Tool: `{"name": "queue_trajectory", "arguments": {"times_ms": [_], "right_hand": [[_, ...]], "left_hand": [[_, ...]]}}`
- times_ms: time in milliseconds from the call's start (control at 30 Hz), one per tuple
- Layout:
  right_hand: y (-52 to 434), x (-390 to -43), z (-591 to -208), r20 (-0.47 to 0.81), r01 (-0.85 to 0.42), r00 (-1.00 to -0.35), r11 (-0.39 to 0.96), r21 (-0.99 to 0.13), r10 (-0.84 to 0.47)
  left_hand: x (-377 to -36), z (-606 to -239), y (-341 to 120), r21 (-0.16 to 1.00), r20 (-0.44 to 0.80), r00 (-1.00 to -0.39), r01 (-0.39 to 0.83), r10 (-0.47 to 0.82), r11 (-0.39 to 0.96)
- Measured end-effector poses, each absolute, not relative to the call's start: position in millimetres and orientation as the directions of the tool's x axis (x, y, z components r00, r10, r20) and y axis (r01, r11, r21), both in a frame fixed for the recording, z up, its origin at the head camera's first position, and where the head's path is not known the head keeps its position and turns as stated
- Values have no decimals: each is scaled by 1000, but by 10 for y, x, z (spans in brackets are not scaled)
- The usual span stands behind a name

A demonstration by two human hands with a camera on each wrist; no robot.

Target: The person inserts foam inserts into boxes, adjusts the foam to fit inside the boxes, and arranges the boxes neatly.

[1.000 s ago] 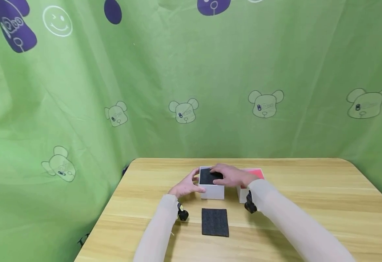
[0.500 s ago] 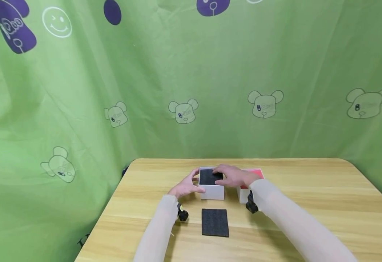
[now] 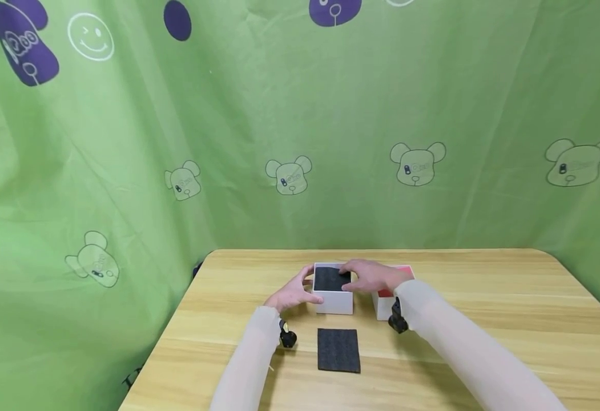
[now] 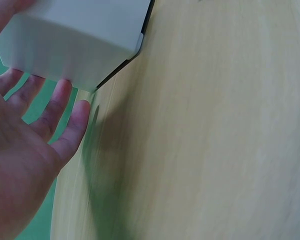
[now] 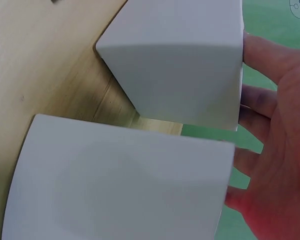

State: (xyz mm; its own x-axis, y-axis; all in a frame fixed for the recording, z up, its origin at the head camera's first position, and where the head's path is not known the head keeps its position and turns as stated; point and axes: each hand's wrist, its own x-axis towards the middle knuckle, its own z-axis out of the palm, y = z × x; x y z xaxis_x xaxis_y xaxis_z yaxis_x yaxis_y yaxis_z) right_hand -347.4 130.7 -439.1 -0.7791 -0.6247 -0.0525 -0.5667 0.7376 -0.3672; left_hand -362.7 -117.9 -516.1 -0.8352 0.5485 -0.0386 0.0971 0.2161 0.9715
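A white box (image 3: 334,303) stands on the table, with a black square sheet (image 3: 330,279) lying at its top opening, inside the rim. My left hand (image 3: 292,292) holds the box at its left side, thumb on the front face and fingers round toward the back. In the left wrist view those fingertips rest along the edge of the white box (image 4: 80,55). My right hand (image 3: 369,277) reaches over the box's right rim, fingertips on the black sheet's right part and thumb near the front edge. Its wrist view shows the fingers over the rim, their tips hidden behind the box (image 5: 175,75).
A second white box (image 3: 383,308) with a red top (image 3: 401,273) stands just right of the first, partly under my right wrist. Nearer to me, another black square sheet (image 3: 338,350) lies flat on the wooden table (image 3: 484,308). A green curtain (image 3: 351,211) hangs behind the table.
My right hand has slid slightly right over the box, uncovering more of the black sheet. A strip of the box's inner back wall now shows. My left hand has stayed in place.
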Motion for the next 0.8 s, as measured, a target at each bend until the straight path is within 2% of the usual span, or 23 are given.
{"name": "queue_trajectory", "arguments": {"times_ms": [600,800], "right_hand": [[1238,-3495,-4342,-41,-530,-816,774,-346,-577],[1241,-3515,-4379,-48,-507,-826,778,-371,-561]], "left_hand": [[-3627,-5166,-1169,971,-31,-837,104,546,215],[-3627,-5168,-1171,972,-24,-833,111,553,209]]}}
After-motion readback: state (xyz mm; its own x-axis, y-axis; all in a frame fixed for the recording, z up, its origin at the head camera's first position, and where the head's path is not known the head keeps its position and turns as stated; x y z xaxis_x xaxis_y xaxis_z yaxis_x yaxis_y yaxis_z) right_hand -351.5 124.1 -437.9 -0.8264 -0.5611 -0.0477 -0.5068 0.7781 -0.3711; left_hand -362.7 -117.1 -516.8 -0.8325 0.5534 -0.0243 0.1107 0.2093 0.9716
